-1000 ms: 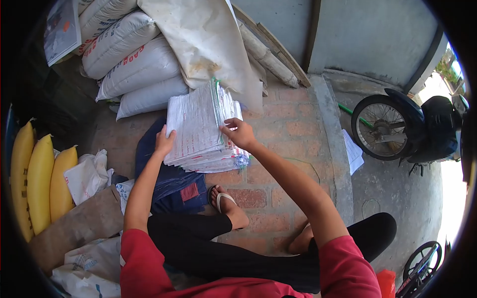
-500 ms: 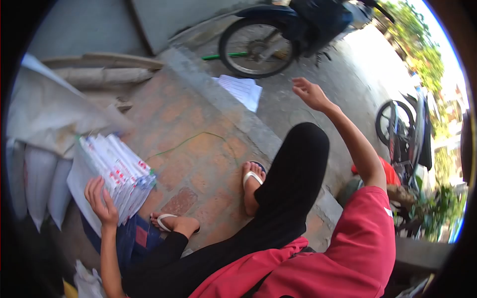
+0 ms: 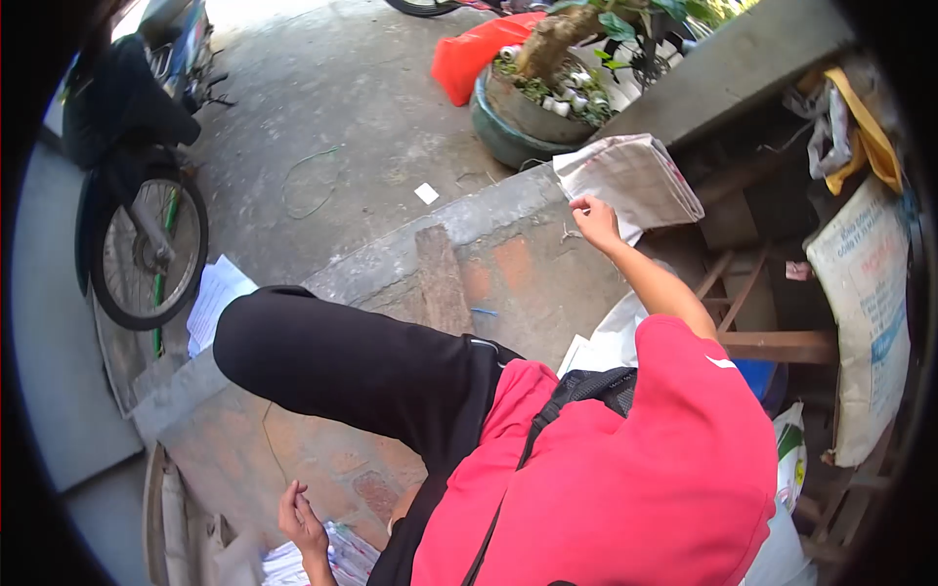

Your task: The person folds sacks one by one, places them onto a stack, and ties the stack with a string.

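Observation:
My right hand (image 3: 598, 223) is stretched out to the right, its fingers curled at the near edge of a folded whitish sack (image 3: 635, 176). The sack lies partly over the concrete ledge beside a potted plant (image 3: 532, 112). Low in the view, my left hand (image 3: 302, 520) hovers with loosely bent, parted fingers and nothing in them. Just below it is a stack of white folded bags with red print (image 3: 342, 552), cut off by the frame edge. My raised knee, in black trousers (image 3: 342, 352), lies between the two hands.
A motorbike (image 3: 147, 225) stands at the left, with white papers (image 3: 217, 298) by its wheel. A brick piece (image 3: 443, 278) lies across the ledge. On the right are a wooden frame (image 3: 782, 346) and a hanging printed sack (image 3: 865, 322). A red bag (image 3: 464, 63) is behind the plant pot.
My view has turned to the right. My right hand has gone from mid-air to the folded sack. My left hand stays near the bag stack, which now sits at the bottom edge.

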`<state>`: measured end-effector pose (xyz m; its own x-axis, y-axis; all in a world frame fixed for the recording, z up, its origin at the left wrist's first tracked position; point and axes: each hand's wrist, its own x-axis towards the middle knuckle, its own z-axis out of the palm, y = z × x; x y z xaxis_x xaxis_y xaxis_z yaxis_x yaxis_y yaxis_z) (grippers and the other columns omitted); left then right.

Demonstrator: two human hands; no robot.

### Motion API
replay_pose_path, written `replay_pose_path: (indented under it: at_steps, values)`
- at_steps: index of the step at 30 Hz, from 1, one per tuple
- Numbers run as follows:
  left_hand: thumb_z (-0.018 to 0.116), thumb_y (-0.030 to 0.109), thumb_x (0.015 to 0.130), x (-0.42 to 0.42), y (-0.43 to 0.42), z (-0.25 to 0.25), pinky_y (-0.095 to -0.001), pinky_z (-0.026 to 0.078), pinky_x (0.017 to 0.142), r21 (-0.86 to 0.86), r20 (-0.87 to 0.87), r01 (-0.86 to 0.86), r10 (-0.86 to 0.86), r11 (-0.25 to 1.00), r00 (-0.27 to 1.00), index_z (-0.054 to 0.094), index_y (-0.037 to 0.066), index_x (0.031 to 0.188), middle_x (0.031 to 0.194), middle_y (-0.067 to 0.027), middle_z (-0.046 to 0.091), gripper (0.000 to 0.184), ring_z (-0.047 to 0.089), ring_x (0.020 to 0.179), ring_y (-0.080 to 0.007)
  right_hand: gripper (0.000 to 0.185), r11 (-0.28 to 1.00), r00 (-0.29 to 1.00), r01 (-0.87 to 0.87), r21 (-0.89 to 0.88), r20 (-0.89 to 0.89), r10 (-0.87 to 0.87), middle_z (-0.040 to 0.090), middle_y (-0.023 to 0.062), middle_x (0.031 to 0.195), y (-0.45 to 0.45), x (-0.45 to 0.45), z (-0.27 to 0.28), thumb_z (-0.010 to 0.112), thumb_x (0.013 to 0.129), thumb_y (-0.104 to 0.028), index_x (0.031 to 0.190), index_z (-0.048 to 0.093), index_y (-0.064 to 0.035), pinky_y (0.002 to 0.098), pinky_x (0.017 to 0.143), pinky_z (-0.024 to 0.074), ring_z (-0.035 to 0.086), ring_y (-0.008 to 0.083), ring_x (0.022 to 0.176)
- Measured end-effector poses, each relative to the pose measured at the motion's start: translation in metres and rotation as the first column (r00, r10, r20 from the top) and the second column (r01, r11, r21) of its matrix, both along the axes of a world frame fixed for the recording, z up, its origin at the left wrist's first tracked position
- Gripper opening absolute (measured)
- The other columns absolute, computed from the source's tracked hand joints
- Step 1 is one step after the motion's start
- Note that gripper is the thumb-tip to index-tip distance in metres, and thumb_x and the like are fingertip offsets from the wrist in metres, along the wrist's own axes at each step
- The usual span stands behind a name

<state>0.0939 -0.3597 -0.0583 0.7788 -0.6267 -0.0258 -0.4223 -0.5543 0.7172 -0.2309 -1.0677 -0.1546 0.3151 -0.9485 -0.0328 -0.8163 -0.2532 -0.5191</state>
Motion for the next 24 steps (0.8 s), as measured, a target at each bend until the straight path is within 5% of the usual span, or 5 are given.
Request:
replay_pose_path:
  at_steps: [6, 9, 12, 17, 24]
  values:
    - [0.052, 0.003, 0.100, 0.056, -0.029, 0.000, -0.0295, 0.048, 0.070, 0.020, 0.089, 0.114, -0.116, 0.993, 0.989, 0.065, -0.002, 0.121, 0.098, -0.0118, 0.070, 0.025, 0.060, 0.077, -0.0161, 0.039, 0.893, 0.927, 0.361, -0.269, -0.005, -0.376, 0.061, 0.0084, 0.129, 0.012, -0.078, 0.031, 0.067, 0.084, -0.017, 0.122, 0.064, -0.0134, 0.0413, 0.087, 0.0534, 0.069, 0.0298, 0.099]
    - [0.052, 0.003, 0.101, 0.061, -0.047, 0.013, -0.0306, 0.049, 0.073, 0.058, -0.034, 0.065, -0.063, 0.996, 0.997, 0.065, -0.002, 0.121, 0.098, -0.0124, 0.070, 0.025, 0.063, 0.082, -0.0178, 0.061, 0.762, 0.923, 0.286, -0.581, -0.048, -0.383, 0.044, 0.0081, 0.146, -0.029, -0.107, 0.038, 0.071, 0.085, -0.019, 0.141, 0.047, -0.0158, 0.0458, 0.095, 0.0515, 0.063, 0.0342, 0.114]
    - [0.053, 0.004, 0.101, 0.063, -0.045, 0.005, -0.0305, 0.050, 0.073, 0.065, 0.019, 0.145, -0.147, 0.987, 0.989, 0.065, -0.001, 0.121, 0.098, -0.0122, 0.071, 0.024, 0.065, 0.084, -0.0181, 0.075, 0.856, 0.901, 0.228, -0.465, -0.232, -0.366, 0.038, 0.0084, 0.150, -0.048, -0.103, 0.071, 0.074, 0.086, -0.022, 0.150, 0.035, -0.0163, 0.0499, 0.100, 0.0491, 0.055, 0.0377, 0.126]
    - [0.054, 0.003, 0.100, 0.050, -0.040, 0.011, -0.0290, 0.049, 0.069, 0.041, -0.024, 0.100, -0.099, 0.994, 0.995, 0.066, 0.001, 0.120, 0.096, -0.0109, 0.071, 0.023, 0.064, 0.079, -0.0163, 0.028, 0.862, 0.881, 0.202, -0.464, -0.299, -0.367, 0.066, 0.0168, 0.117, -0.083, -0.084, 0.067, 0.063, 0.092, -0.035, 0.104, 0.060, -0.0099, 0.0558, 0.084, 0.0504, 0.066, 0.0447, 0.097]
    - [0.054, 0.003, 0.100, 0.029, -0.020, 0.027, -0.0294, 0.049, 0.068, -0.013, -0.009, -0.045, 0.045, 0.999, 0.999, 0.067, 0.001, 0.117, 0.094, -0.0098, 0.071, 0.022, 0.061, 0.074, -0.0141, 0.030, 0.942, 0.992, -0.124, -0.312, -0.015, 0.126, 0.070, 0.0231, 0.092, -0.048, 0.113, 0.126, 0.058, 0.091, -0.033, 0.097, 0.064, -0.0052, 0.0520, 0.079, 0.0498, 0.066, 0.0434, 0.091]
